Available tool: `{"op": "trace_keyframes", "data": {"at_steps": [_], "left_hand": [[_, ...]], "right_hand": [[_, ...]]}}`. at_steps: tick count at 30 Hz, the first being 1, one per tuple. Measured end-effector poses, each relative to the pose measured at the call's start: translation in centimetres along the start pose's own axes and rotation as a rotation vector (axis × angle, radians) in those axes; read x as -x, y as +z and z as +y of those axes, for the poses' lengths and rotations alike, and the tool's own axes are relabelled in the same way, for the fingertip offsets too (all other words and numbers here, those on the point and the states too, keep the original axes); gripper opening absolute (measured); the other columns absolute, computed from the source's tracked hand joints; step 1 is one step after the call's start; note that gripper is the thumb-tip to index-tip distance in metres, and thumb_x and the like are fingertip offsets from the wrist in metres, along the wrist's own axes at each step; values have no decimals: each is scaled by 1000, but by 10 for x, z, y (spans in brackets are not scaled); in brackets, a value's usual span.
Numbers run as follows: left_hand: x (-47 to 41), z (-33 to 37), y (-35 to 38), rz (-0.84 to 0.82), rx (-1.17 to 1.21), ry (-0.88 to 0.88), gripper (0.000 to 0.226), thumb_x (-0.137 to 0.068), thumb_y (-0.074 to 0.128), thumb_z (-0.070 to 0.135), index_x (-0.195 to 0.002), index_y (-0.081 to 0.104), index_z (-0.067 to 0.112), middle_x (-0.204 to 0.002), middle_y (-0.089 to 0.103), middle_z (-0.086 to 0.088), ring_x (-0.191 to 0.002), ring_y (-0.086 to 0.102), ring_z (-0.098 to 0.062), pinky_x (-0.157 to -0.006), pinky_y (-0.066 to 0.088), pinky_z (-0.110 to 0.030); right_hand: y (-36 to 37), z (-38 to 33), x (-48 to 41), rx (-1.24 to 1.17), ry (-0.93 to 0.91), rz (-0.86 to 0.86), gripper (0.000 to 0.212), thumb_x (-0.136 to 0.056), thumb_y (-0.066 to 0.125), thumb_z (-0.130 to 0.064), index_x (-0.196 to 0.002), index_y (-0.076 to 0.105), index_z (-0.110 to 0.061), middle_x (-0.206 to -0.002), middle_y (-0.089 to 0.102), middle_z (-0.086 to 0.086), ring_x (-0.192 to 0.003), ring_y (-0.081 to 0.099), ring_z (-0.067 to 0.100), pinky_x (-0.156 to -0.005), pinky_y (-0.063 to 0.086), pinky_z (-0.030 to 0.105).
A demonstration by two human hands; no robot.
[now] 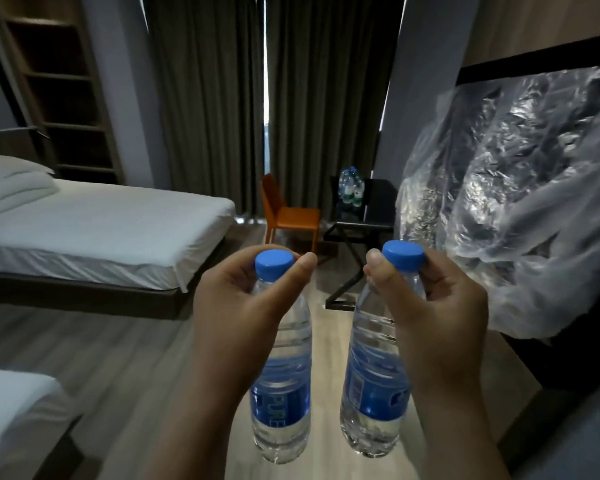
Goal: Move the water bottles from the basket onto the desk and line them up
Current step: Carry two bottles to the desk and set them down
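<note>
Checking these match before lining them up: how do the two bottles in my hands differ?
The left-hand bottle shows its PURE lettering; the right-hand bottle shows a small-print panel. The left-hand bottle hangs nearly straight; the right-hand bottle slants, base toward the other. Both are clear, blue-capped, blue-labelled and held at the neck.

bed white, left | orange chair before grey curtains | crumpled clear plastic right | wooden shelves far left
</note>
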State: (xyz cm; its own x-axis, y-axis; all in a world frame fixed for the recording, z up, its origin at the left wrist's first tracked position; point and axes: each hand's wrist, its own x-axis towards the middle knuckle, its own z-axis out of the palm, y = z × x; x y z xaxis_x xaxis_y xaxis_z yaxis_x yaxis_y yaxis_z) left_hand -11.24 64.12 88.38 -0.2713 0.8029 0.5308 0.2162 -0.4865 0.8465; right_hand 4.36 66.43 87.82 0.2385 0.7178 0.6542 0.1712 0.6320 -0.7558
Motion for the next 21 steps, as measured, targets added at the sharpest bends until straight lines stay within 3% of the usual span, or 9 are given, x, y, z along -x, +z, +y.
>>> {"op": "trace_keyframes", "data": {"at_steps": [12,17,21], "left_hand": [[-166,-96,-13,-5,25,7,22,-73,68,45,-79,71,24,-72,70,4,-71,66,-11,-70,55,-32],[-222,-141,1,-2,-11,-16,29,-73,64,49,-75,68,21,-68,67,1,-66,63,-12,-66,54,-30],[-268,-178,25,-3,-11,-17,30,-74,63,49,-69,67,20,-65,64,1,-62,59,-9,-60,50,-19]], "right_hand": [[118,95,-105,11,9,49,13,-77,69,-42,-82,69,-29,-74,70,-5,-67,65,6,-62,48,10],[148,136,-147,13,48,66,10,-77,71,-36,-79,70,-26,-73,71,-1,-66,66,12,-60,50,13],[165,178,-188,33,58,81,14,-76,71,-36,-75,69,-22,-69,68,7,-64,63,25,-56,49,22]]}}
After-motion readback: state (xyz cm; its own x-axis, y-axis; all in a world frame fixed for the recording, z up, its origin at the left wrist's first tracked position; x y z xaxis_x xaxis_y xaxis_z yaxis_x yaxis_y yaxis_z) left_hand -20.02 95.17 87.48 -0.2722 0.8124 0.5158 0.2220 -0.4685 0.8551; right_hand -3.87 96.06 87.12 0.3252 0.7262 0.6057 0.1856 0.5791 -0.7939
